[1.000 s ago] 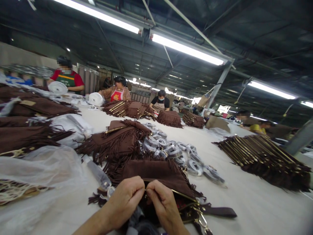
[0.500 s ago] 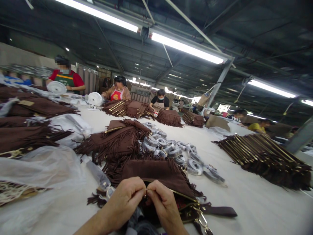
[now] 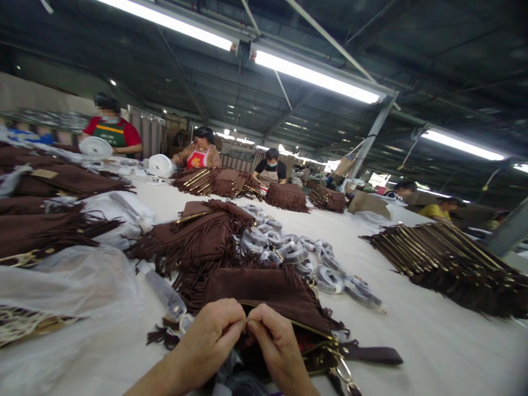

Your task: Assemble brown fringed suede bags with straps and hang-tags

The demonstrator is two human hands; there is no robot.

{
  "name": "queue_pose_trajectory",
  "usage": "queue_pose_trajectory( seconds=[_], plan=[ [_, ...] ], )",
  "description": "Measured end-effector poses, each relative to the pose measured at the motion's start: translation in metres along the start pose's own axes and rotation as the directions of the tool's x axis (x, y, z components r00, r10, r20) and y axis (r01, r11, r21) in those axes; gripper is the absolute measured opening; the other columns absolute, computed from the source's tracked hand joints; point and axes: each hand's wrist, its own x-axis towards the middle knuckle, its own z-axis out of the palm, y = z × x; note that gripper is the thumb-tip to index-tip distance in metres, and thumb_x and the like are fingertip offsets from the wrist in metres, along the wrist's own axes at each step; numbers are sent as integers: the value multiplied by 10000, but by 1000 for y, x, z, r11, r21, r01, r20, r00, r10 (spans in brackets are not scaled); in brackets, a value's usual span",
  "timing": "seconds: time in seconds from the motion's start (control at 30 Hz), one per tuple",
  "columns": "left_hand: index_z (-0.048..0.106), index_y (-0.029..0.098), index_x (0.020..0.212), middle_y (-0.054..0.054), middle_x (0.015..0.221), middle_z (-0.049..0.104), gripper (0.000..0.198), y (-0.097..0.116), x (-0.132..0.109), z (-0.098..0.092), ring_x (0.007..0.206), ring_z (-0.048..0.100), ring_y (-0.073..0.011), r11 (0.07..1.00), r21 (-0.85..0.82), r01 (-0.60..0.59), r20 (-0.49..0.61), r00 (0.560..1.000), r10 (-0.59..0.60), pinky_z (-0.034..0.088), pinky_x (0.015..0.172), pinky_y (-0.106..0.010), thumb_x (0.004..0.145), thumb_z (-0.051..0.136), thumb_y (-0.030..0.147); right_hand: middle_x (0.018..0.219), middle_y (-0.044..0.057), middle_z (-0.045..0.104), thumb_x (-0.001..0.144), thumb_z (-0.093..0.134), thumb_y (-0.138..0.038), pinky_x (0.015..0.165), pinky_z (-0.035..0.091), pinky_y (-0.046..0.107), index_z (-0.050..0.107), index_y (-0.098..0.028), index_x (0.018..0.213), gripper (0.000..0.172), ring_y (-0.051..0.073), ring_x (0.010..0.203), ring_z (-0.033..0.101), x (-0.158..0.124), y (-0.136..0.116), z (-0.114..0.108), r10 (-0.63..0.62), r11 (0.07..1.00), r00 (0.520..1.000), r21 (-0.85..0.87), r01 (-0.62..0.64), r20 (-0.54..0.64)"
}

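A brown fringed bag (image 3: 259, 289) lies in front of me, its gold zipper undone and a dark opening showing. My left hand (image 3: 216, 333) and my right hand (image 3: 272, 333) meet over that opening, fingertips pinched together. Whatever lies between the fingers is too small or too hidden to name. At the bag's right end a brown wrist strap (image 3: 373, 355) and a gold clasp (image 3: 343, 369) rest on the table. Below my hands sits a dark plastic-wrapped bundle (image 3: 239, 379), partly covered by my wrists.
Coiled straps in plastic (image 3: 284, 247) lie beyond the bag, beside more fringed bags (image 3: 202, 236). A long row of zippered bags (image 3: 449, 264) stands at right. Clear plastic sheeting (image 3: 74, 280) covers the left side. Several co-workers sit across the white table (image 3: 421, 341).
My hands hold the same pinch over the bag. Only a slight shift of the camera view shows.
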Motion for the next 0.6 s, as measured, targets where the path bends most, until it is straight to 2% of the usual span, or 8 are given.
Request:
queue_pose_trajectory(
  seconds=[0.27,0.47,0.53,0.6],
  plan=[
    [411,196,621,-7,674,545,257,-2,-4,5,682,499,-153,985,168,-47,6,999,46,320,617,-254,872,392,146,673,-26,491,968,427,-236,596,351,231,511,-211,697,285,130,635,483,-1,-3,-1,-135,974,991,-183,136,20],
    [462,194,648,-16,700,576,251,-7,-4,15,689,520,-158,962,263,-70,-1,997,73,344,630,-264,879,401,119,685,-21,501,971,403,-204,590,366,236,518,-215,714,282,133,635,498,0,-5,1,-149,957,988,-243,157,52],
    [492,193,668,-19,715,585,263,-6,-4,15,700,532,-161,959,271,-80,7,997,81,359,637,-264,901,390,128,703,-12,534,977,394,-201,608,393,239,549,-217,748,277,140,649,522,-2,-7,0,-141,954,990,-264,140,15],
    [531,194,708,-21,751,599,280,-4,-3,11,728,548,-162,961,248,-122,37,993,116,381,654,-261,929,367,142,802,24,608,984,395,-216,676,446,250,605,-219,881,234,161,735,577,-11,-11,-4,-147,951,987,-284,122,-70]
  ],
)
